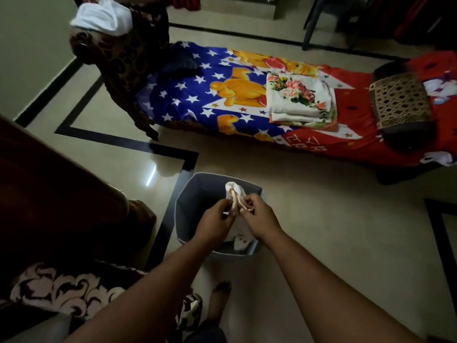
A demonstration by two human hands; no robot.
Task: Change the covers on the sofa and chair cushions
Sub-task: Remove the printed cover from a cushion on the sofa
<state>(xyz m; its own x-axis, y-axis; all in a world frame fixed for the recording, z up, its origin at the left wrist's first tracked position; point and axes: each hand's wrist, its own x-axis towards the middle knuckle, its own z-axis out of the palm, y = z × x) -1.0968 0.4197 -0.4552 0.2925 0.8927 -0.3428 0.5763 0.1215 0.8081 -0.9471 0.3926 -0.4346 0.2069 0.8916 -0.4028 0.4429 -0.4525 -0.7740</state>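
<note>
White cloth cushion cover with peach trim (235, 194) pinched between left hand (216, 222) and right hand (259, 219), held over open grey fabric bin (188, 194) directly beneath; folded floral covers (296, 97) lie well beyond on bear-print daybed (197, 95).

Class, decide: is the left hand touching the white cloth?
Touching. The head view shows the left hand pinching the white cloth above the bin.

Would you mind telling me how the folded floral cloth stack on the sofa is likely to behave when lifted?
The floral cloth stack is probably floppy: its soft layered edges sag unevenly. It looks light for its bulk, being thin fabric. Lifted by one corner, the loose folds would likely slide apart.
</note>
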